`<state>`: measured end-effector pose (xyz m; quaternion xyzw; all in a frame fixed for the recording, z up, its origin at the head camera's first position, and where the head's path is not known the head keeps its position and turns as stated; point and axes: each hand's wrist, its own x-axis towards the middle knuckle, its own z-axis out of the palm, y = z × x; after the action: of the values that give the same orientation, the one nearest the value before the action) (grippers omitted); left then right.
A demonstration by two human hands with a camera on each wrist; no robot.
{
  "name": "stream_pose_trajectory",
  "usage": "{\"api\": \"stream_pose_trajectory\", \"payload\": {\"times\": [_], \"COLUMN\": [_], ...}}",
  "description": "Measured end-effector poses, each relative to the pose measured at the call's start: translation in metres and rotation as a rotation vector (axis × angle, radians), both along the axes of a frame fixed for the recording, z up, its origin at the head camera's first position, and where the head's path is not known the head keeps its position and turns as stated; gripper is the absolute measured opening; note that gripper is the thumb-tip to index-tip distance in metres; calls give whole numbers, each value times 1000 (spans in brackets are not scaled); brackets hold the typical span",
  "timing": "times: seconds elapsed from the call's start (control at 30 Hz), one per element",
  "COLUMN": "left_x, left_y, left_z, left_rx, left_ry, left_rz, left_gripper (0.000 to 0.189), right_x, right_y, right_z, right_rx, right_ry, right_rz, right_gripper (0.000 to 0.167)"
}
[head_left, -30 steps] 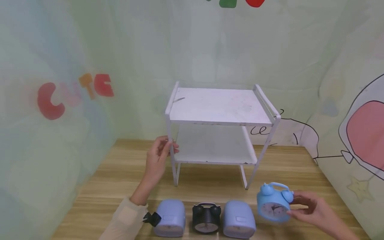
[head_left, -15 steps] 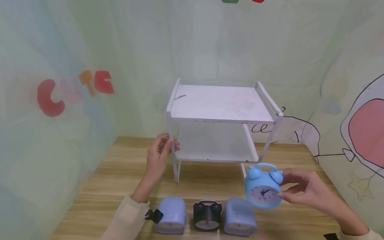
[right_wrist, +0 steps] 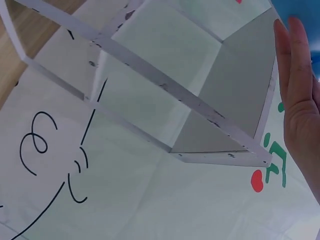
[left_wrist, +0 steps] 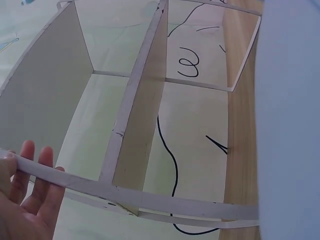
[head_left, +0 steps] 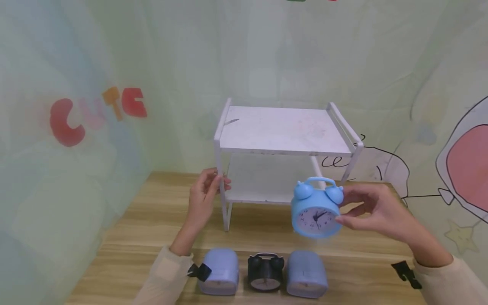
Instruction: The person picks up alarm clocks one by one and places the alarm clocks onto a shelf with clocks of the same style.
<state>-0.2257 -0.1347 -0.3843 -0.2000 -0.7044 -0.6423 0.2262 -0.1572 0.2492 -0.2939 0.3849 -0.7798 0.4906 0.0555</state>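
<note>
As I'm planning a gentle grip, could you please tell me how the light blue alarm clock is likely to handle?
The light blue alarm clock is probably stiff, as its rounded shape shows no visible sag in the right hand. It may be fairly light, being held up by one side only.

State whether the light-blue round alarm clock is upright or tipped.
The alarm clock is upright: its bells and handle sit above the dial.

On a wooden table (head_left: 137, 241), a black twin-bell clock (head_left: 265, 271) stands between a violet-blue clock (head_left: 221, 269) and a matching clock (head_left: 306, 273). Pale printed cloth (head_left: 183, 55) hangs around, showing the colored word "CUTE" (head_left: 115, 106) at left, a pink balloon (head_left: 470, 163) and a faint yellow star (head_left: 461, 237) at right.
</note>
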Motion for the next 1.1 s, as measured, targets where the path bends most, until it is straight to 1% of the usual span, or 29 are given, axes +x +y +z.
{"api": "stream_pose_trajectory", "payload": {"times": [0.07, 0.2, 0.3, 0.43, 0.6, 0.73, 0.87, 0.97, 1.1], "left_x": [0, 1, 1, 1, 1, 1, 1, 1, 1], "left_y": [0, 1, 1, 2, 2, 2, 2, 2, 1], "left_z": [1, 1, 2, 2, 3, 3, 2, 2, 0], "left_rx": [1, 6, 10, 8, 14, 21, 24, 28, 24], "left_ry": [-1, -7, -13, -17, -21, -30, -35, -32, -22], "left_rz": [1, -5, -10, -10, -18, -23, -25, -28, -35], "left_gripper": [19, 21, 22, 21, 21, 21, 21, 21, 20], "right_x": [-3, -7, -11, -18, -25, -33, -43, -50, -61], "right_y": [-5, -12, -16, -20, -29, -38, -48, -55, -66], "right_z": [8, 22, 35, 53, 75, 93, 109, 117, 124], "right_rx": [8, 27, 20, -3, 3, -22, 6, 43, 44], "right_ry": [17, 21, 16, 36, 65, 14, 4, 11, -8], "right_rz": [-7, -27, -26, -5, -31, -33, -74, -100, -101], "right_gripper": [45, 44, 42, 42, 42, 38, 33, 32, 32]}}
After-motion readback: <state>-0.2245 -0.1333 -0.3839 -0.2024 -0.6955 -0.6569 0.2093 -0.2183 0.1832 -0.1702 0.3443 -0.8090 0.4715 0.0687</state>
